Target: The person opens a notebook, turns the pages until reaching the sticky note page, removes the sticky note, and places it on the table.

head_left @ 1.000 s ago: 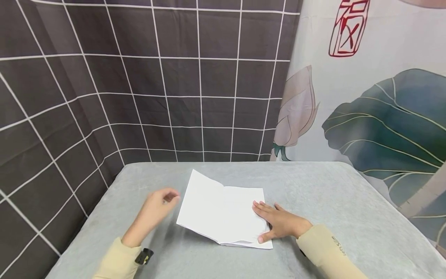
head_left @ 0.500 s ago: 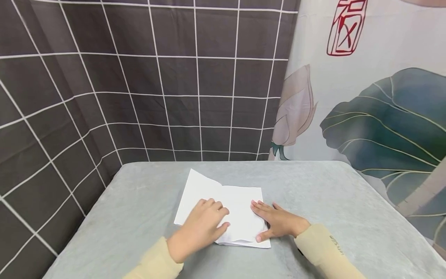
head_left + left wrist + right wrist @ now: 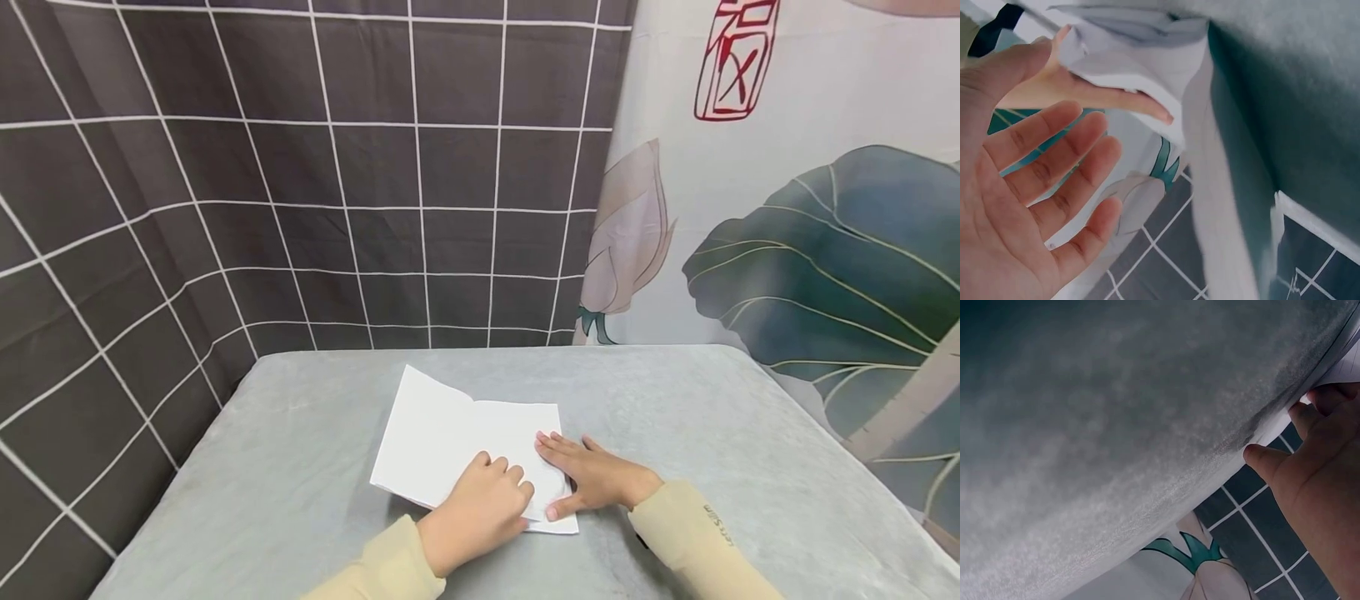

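An open white book (image 3: 431, 433) with blank-looking pages lies on the table in the head view, its left side raised off the surface. My right hand (image 3: 596, 477) rests flat on the right page, fingers spread and thumb near the lower edge. Over the lower part of that page is my left hand (image 3: 482, 510), its fingers loosely bent. The left wrist view shows this hand (image 3: 1054, 187) holding nothing, with the book's curved pages (image 3: 1179, 75) beyond it. At the right edge of the right wrist view, fingers (image 3: 1266, 459) of my right hand reach the book's edge.
A grey cloth covers the table (image 3: 315, 433). Behind it hangs a dark curtain (image 3: 375, 167) with a white grid. To the right is a pale curtain (image 3: 675, 308) with a lotus pattern.
My left hand has swung from beside the book's left edge rightward across the pages to the lower right page. My right hand stays in place on the book.
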Demonstrator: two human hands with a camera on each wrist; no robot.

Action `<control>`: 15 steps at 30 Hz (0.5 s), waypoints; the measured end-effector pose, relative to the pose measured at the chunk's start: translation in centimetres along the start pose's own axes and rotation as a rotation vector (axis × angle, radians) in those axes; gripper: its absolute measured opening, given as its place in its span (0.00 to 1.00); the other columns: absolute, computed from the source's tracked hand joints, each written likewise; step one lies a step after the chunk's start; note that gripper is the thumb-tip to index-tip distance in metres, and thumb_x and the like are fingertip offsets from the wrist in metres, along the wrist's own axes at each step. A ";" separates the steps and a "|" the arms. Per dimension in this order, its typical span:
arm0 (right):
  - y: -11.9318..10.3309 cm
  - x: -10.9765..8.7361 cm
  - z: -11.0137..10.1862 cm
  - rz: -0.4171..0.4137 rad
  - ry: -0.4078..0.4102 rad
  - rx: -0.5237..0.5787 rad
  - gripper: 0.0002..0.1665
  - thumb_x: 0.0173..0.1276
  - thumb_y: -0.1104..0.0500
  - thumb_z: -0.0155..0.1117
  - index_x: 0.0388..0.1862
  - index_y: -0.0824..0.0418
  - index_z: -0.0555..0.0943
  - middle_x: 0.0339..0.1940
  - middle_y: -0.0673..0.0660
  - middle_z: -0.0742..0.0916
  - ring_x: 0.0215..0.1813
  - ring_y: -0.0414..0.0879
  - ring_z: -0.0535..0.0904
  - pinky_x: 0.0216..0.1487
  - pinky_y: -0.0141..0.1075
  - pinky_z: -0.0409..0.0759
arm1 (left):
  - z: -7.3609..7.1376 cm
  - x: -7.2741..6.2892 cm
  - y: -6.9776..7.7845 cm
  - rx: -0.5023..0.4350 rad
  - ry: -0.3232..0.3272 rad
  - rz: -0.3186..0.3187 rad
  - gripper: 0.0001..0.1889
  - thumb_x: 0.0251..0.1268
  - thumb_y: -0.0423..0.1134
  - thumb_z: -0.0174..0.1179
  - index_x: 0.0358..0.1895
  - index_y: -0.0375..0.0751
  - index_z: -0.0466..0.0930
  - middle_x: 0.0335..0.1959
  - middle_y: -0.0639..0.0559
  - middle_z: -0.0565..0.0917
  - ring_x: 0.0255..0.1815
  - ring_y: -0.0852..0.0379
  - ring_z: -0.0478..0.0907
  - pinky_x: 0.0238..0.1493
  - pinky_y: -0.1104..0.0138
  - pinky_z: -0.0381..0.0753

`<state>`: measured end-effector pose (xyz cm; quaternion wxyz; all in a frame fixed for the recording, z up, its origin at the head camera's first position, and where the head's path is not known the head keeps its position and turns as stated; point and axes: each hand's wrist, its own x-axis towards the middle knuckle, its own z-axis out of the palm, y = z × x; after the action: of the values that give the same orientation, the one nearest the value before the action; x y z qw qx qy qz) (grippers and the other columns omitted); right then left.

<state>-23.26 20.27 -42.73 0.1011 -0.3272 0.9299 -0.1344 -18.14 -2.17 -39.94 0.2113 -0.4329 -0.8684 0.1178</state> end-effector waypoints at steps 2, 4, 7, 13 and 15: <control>-0.1 0.0 0.0 0.001 0.000 -0.001 0.60 0.53 0.33 0.67 0.73 0.68 0.59 0.75 0.66 0.63 0.75 0.63 0.57 0.67 0.69 0.51 | 0.4 0.0 0.2 0.006 0.007 0.003 0.14 0.52 0.58 0.66 0.35 0.54 0.84 0.31 0.60 0.83 0.30 0.62 0.76 0.35 0.67 0.71; -0.1 0.0 0.0 0.002 -0.003 0.001 0.60 0.53 0.33 0.67 0.73 0.68 0.59 0.75 0.65 0.63 0.75 0.63 0.57 0.67 0.68 0.51 | 0.8 0.0 0.4 0.015 0.025 0.007 0.12 0.53 0.55 0.66 0.34 0.54 0.84 0.29 0.60 0.83 0.29 0.62 0.76 0.33 0.67 0.71; -0.2 0.0 0.0 0.003 -0.005 0.001 0.60 0.53 0.33 0.67 0.73 0.68 0.59 0.75 0.65 0.63 0.75 0.63 0.57 0.67 0.68 0.51 | 1.3 0.0 0.5 0.023 0.054 0.011 0.08 0.54 0.50 0.66 0.31 0.52 0.83 0.27 0.59 0.82 0.27 0.62 0.76 0.31 0.67 0.71; -0.3 -0.1 -0.2 0.007 -0.009 -0.001 0.60 0.54 0.33 0.67 0.73 0.68 0.58 0.76 0.65 0.62 0.75 0.62 0.56 0.68 0.68 0.50 | 1.6 -0.1 0.6 0.025 0.065 0.027 0.06 0.54 0.47 0.66 0.31 0.51 0.83 0.26 0.58 0.82 0.26 0.63 0.75 0.30 0.68 0.71; -0.3 -0.1 -0.1 0.008 -0.009 -0.004 0.60 0.54 0.33 0.67 0.73 0.68 0.58 0.76 0.65 0.62 0.75 0.62 0.57 0.68 0.68 0.50 | 1.7 -0.1 0.6 0.025 0.061 0.034 0.06 0.54 0.47 0.67 0.31 0.51 0.84 0.26 0.59 0.82 0.26 0.63 0.75 0.30 0.69 0.71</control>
<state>-23.06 20.15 -42.52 0.1051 -0.3242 0.9310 -0.1305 -18.47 -1.90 -41.65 0.2410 -0.4481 -0.8526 0.1192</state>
